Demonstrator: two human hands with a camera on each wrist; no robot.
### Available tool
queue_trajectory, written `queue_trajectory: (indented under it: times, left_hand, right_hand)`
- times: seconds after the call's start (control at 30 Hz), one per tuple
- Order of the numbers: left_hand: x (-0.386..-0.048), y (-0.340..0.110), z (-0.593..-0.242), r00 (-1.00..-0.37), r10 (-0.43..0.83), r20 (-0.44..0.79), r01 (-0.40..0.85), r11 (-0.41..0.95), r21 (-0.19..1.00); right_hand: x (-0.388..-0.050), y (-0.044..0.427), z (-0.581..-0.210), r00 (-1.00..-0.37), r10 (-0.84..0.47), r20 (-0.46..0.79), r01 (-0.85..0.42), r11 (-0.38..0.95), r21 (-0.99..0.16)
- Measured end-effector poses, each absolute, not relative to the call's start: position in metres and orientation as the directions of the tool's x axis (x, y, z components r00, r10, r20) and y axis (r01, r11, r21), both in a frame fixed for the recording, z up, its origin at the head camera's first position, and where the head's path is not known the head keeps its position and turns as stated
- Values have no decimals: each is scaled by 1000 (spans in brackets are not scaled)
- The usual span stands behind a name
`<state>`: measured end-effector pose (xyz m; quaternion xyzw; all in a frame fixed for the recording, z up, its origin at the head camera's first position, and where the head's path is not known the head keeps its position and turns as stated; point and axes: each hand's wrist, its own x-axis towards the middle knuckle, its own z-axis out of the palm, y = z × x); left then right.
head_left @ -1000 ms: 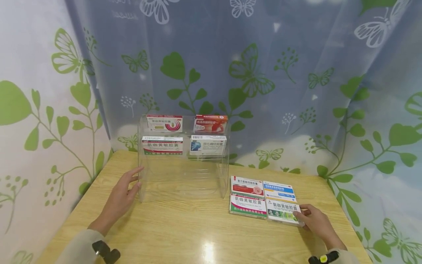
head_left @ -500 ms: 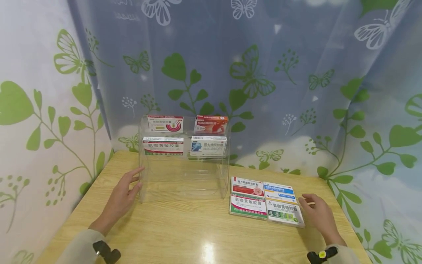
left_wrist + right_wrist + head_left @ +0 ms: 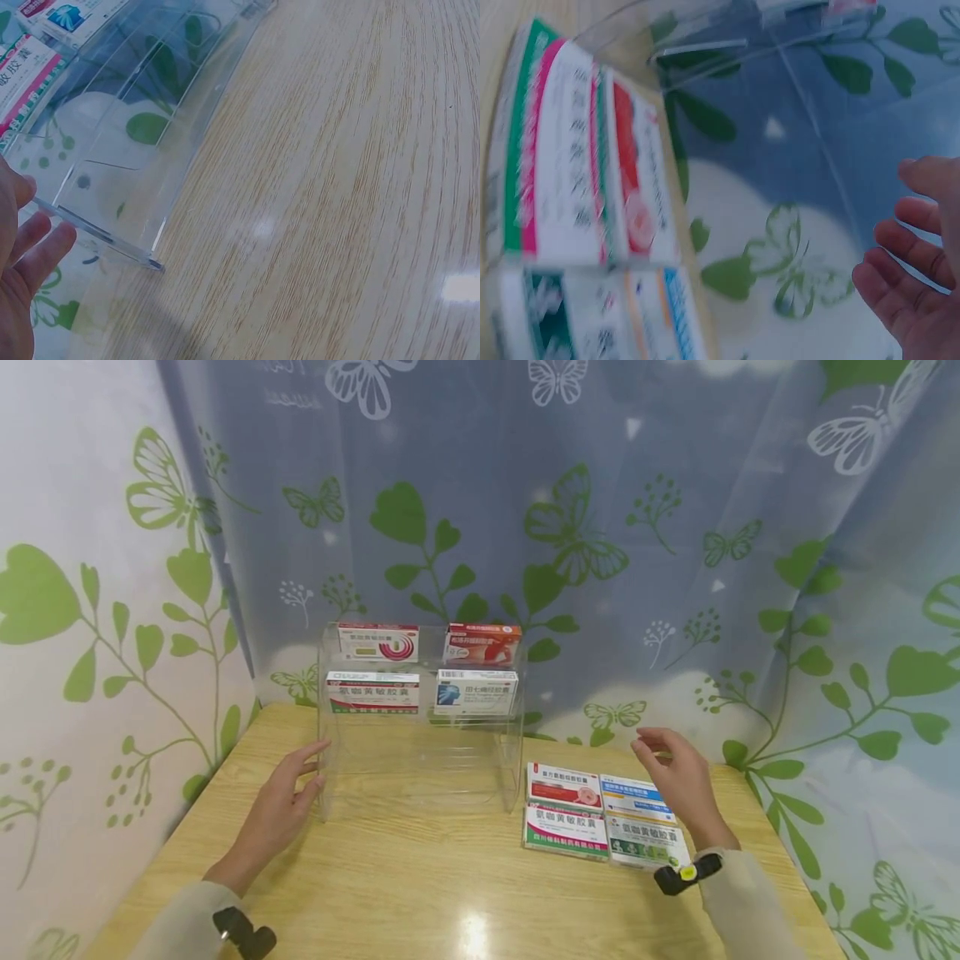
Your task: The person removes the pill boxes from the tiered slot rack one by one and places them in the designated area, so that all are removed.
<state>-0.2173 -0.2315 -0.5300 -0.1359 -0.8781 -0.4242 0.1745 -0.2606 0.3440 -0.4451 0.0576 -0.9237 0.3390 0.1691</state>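
Observation:
A clear acrylic display stand (image 3: 420, 752) stands on the table. On its upper tier sit a white medicine box with a pink swirl (image 3: 377, 643) and a red medicine box (image 3: 482, 645). The tier below bears a red-and-green-banded box (image 3: 373, 693) and a white-and-blue one (image 3: 476, 693). My left hand (image 3: 277, 797) touches the stand's left side, fingers extended. My right hand (image 3: 686, 785) hovers, fingers loosely bent and holding nothing, over medicine boxes lying flat: red-and-white (image 3: 562, 787), blue-and-orange (image 3: 622, 795), pink-and-green (image 3: 564, 833) and green-and-white (image 3: 637, 843). It partly covers the blue-and-orange one.
The wooden table (image 3: 420, 893) runs to a blue-and-white curtain (image 3: 480, 527) printed with leaves and butterflies, behind and at both sides. The flat boxes lie right of the stand, edge to edge in two rows.
My right hand has left the green-and-white box's right edge, risen and moved forward and left over the flat boxes. My left hand stays at the stand; the boxes keep their places.

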Motion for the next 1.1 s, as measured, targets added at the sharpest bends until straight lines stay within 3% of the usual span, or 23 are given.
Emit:
queue_trajectory:
  times: [0.23,0.47,0.7,1.1]
  left_hand:
    - [-216,-231,-531,-909,84,408,372,605,704]
    - [-216,-231,-531,-907,81,413,372,611,699]
    - [-217,-231,-532,-908,81,411,372,608,701]
    - [-218,-232,-534,-901,85,425,384,611,692]
  right_hand:
    - [-290,287,-416,-915,-132,381,-357,705,-613]
    - [-306,239,-388,-853,-271,446,-500,667,-552]
    - [-316,201,-373,-827,-378,416,-557,650,-517]
    - [-327,153,-365,-753,-546,368,-645,725,-243]
